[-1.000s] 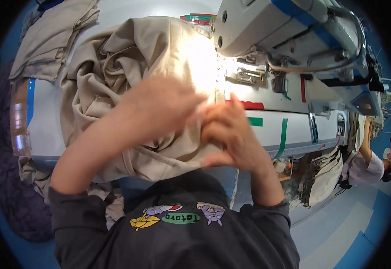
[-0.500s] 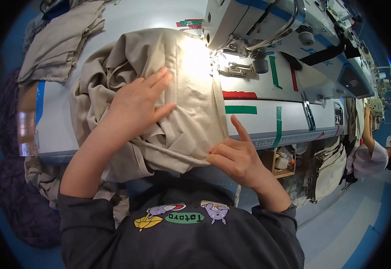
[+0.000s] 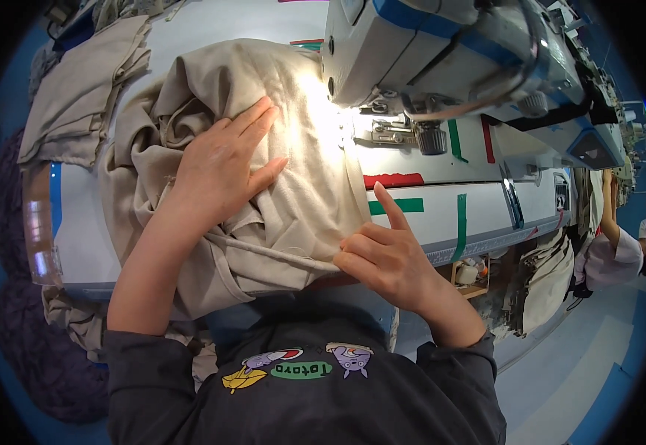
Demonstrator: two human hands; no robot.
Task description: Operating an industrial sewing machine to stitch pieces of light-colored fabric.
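Note:
Beige fabric [image 3: 304, 178] lies bunched across the white sewing table, its right edge running up to the lit needle area of the sewing machine [image 3: 401, 52]. My left hand [image 3: 226, 159] rests flat on top of the cloth, fingers stretched and thumb apart. At the fabric's lower right corner, my right hand [image 3: 386, 256] pinches the edge with curled fingers, its index finger pointing up. The presser foot [image 3: 343, 130] is partly lost in the glare of the lamp.
A stack of folded beige pieces [image 3: 82, 96] sits at the table's far left. Green tape [image 3: 461, 222] and red tape [image 3: 393, 180] mark the tabletop. Below the right side hang more beige pieces [image 3: 549, 274]. At the far right another person's sleeve [image 3: 608, 259] shows.
The view has shifted slightly. The fabric has slid a little further along past the needle, and a seam line near my left fingers no longer shows. Both hands keep their grip and pose.

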